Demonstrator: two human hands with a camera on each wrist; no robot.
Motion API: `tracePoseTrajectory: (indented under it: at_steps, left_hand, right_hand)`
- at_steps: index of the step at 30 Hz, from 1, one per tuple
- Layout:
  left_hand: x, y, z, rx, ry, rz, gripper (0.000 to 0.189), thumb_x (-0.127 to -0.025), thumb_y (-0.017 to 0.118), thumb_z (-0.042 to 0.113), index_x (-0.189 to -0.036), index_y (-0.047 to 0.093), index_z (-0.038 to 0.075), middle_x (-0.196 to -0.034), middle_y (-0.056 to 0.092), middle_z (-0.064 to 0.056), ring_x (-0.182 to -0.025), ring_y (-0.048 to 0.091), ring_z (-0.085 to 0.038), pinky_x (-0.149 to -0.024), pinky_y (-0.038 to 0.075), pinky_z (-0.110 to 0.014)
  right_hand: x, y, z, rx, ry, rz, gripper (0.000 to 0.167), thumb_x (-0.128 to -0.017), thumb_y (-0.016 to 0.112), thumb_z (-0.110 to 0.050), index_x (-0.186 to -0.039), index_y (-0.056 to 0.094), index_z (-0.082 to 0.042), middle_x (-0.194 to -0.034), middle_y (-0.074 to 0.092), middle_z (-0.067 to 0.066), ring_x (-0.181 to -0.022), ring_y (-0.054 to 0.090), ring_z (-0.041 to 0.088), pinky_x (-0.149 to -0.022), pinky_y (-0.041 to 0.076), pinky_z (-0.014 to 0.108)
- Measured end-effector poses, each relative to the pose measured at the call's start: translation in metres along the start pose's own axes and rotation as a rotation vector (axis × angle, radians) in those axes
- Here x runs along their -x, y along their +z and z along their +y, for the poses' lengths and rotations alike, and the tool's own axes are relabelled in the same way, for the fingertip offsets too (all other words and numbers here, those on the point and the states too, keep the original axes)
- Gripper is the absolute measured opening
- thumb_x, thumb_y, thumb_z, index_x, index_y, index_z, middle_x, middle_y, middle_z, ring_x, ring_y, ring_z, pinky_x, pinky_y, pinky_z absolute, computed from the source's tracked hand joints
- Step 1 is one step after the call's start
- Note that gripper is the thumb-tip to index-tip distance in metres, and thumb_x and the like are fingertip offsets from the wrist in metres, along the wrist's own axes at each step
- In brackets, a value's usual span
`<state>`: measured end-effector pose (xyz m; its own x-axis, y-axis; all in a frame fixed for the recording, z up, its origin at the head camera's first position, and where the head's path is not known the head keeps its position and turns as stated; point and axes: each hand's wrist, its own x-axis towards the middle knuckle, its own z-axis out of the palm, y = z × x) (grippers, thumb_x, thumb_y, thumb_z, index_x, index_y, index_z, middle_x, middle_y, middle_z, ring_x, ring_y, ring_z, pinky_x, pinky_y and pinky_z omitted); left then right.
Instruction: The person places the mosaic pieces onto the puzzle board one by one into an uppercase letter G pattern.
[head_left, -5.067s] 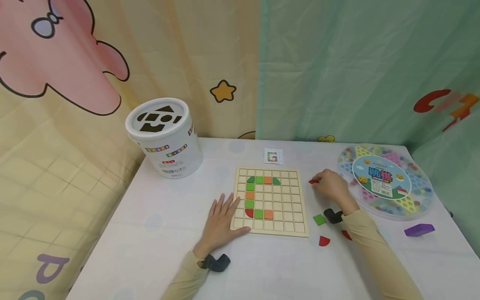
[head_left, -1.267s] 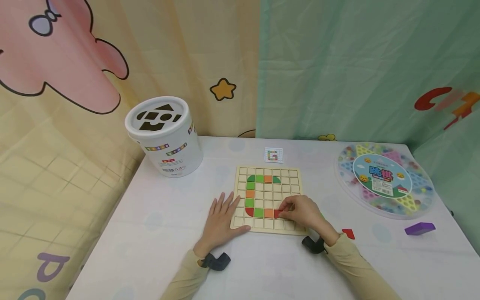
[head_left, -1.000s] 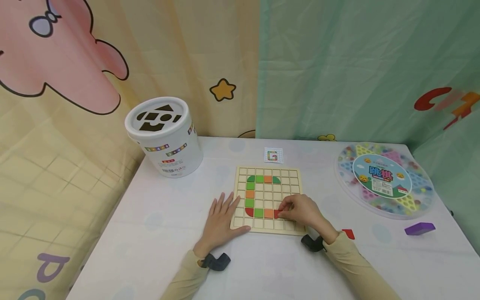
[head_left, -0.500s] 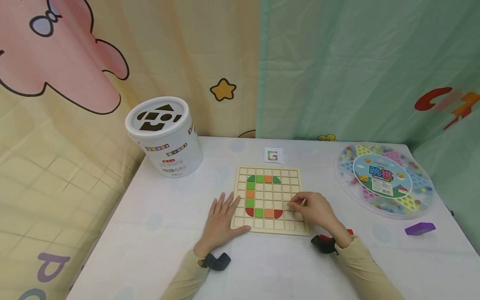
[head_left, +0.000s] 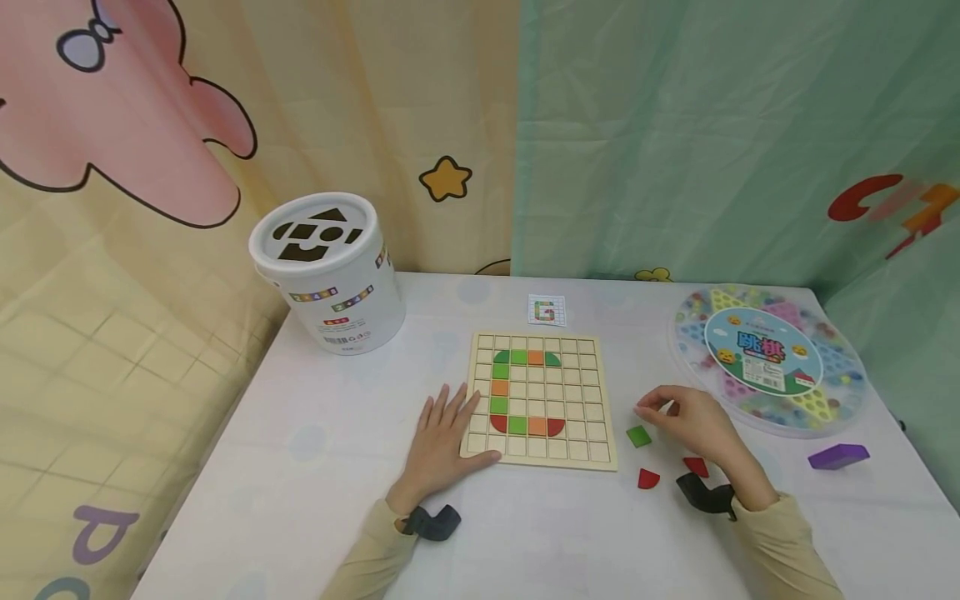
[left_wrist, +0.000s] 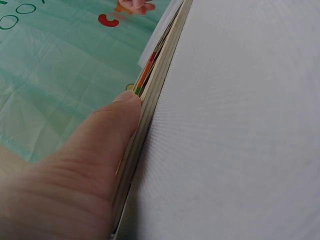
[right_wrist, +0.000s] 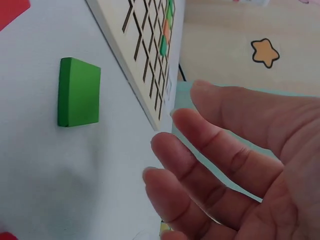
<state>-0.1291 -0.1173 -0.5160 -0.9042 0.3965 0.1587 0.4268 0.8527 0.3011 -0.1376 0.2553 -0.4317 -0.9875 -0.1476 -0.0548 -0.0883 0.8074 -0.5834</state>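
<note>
My left hand (head_left: 442, 450) rests spread on the left edge of a wooden grid board (head_left: 577, 454); in the left wrist view its thumb (left_wrist: 107, 130) lies along the board's edge. Green, orange and red tiles sit in the board's cells, forming a C-like outline. The lower right end of that outline is a red quarter-circle tile (head_left: 556, 427). To the right of the board my right hand (head_left: 693, 421) hovers with loosely bent fingers and holds nothing. Just below its fingertips lies a green square tile (right_wrist: 80, 92). Two red tiles, one a quarter circle (head_left: 648, 479) and one partly hidden (head_left: 696, 467), lie nearer the person.
A small pattern card (head_left: 547, 311) lies behind the board. At the back left stands a white bucket (head_left: 330, 283) with a shape-cut lid. A round Chinese checkers box (head_left: 765, 358) is at the right, with a purple block (head_left: 838, 457) in front of it.
The right hand carried a red quarter-circle tile from the right onto the board, let it go in the bottom row, and moved back right above the green tile. The left hand stayed put.
</note>
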Motion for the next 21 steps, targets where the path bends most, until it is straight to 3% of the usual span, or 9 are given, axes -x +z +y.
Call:
tracePoseTrajectory:
  at_steps: [7,12,21]
  left_hand:
    - [0.0,0.001,-0.001,0.009,0.004,0.005,0.094,-0.08,0.057,0.067,-0.15,0.029,0.012,-0.156,0.019,-0.007,-0.143,0.006,-0.031,-0.113,0.002,-0.046]
    - [0.0,0.0,0.0,0.015,0.003,0.011,0.094,-0.08,0.057,0.067,-0.15,0.029,0.012,-0.156,0.02,-0.008,-0.143,0.007,-0.032,-0.113,0.002,-0.047]
    - [0.001,-0.004,0.003,0.033,0.012,0.018,0.093,-0.08,0.059,0.065,-0.149,0.031,0.01,-0.155,0.023,-0.01,-0.142,0.008,-0.034,-0.113,0.005,-0.049]
  right_hand:
    - [0.002,0.009,0.013,-0.04,-0.085,-0.122,0.018,-0.079,0.077,-0.018,-0.094,0.07,-0.011,-0.087,0.062,-0.002,-0.071,0.05,0.016,-0.058,0.044,0.029]
    - [0.005,0.013,0.016,-0.017,-0.168,-0.142,0.026,-0.073,0.082,-0.014,-0.096,0.071,-0.011,-0.093,0.06,-0.003,-0.077,0.048,0.016,-0.064,0.043,0.03]
    - [0.007,0.017,0.018,0.029,-0.188,-0.131,0.023,-0.072,0.081,-0.008,-0.092,0.07,-0.012,-0.084,0.053,-0.003,-0.074,0.045,0.016,-0.061,0.04,0.029]
